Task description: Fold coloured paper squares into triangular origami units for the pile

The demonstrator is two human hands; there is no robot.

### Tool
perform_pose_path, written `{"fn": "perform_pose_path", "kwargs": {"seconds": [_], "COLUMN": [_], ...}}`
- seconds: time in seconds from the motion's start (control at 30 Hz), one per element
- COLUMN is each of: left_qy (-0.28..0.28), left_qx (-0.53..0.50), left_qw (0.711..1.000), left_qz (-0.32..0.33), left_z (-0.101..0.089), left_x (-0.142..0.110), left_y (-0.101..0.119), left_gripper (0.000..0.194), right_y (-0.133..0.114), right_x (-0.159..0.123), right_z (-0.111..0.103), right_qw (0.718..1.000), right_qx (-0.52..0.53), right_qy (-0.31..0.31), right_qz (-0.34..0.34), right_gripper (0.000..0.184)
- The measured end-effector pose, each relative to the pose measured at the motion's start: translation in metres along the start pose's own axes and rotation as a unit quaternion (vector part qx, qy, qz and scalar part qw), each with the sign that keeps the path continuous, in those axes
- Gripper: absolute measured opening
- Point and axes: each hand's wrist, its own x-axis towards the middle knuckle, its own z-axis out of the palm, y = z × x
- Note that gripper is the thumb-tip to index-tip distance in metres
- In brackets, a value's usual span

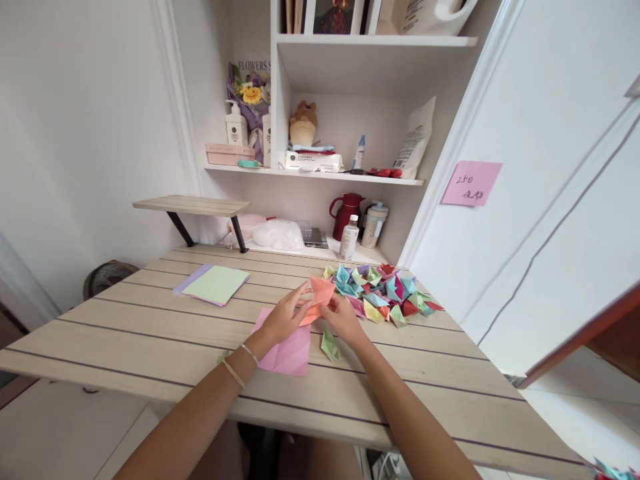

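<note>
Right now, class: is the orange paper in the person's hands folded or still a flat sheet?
Folded. The orange paper shows angled creases and a pointed shape, pinched between the left hand and right hand.

The left hand (286,315) and right hand (343,319) cover the lower part of the orange folded paper sheet (318,298), hiding the grip. The handwriting on the pink sticky note (471,183) is barely legible. The top shelf's books (330,15) are cut off by the upper edge.
</note>
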Motion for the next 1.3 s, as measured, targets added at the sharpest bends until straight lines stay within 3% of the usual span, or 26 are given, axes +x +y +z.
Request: {"fn": "perform_pose_path", "kwargs": {"seconds": [0.2,0.33,0.57,0.7,1.0,1.3], "left_qy": [-0.015,0.000,0.059,0.080,0.031,0.023], "left_qx": [0.032,0.055,0.159,0.150,0.041,0.111], "left_qw": [0.999,0.998,0.985,0.984,0.999,0.994], "left_qz": [0.008,0.015,0.025,0.043,0.001,0.005], "left_z": [0.005,0.005,0.000,-0.001,0.006,0.007], "left_x": [-0.003,-0.003,0.000,0.001,-0.004,-0.002], "left_y": [-0.005,-0.004,-0.004,-0.003,0.001,0.004], "left_gripper": [0.071,0.082,0.068,0.063,0.050,0.044], "right_y": [0.002,0.009,0.018,0.016,0.017,0.010], "right_x": [-0.001,0.000,0.002,0.001,0.000,-0.004], "right_z": [0.006,0.007,0.007,0.008,0.008,0.014], "right_qw": [0.998,0.998,0.999,0.999,0.998,0.994], "right_qx": [-0.029,-0.049,-0.045,-0.033,0.007,-0.087], "right_qy": [-0.015,0.014,0.016,0.017,0.054,0.035], "right_qz": [-0.049,-0.033,-0.022,-0.018,0.013,-0.050], "right_gripper": [0.045,0.038,0.034,0.030,0.032,0.038]}}
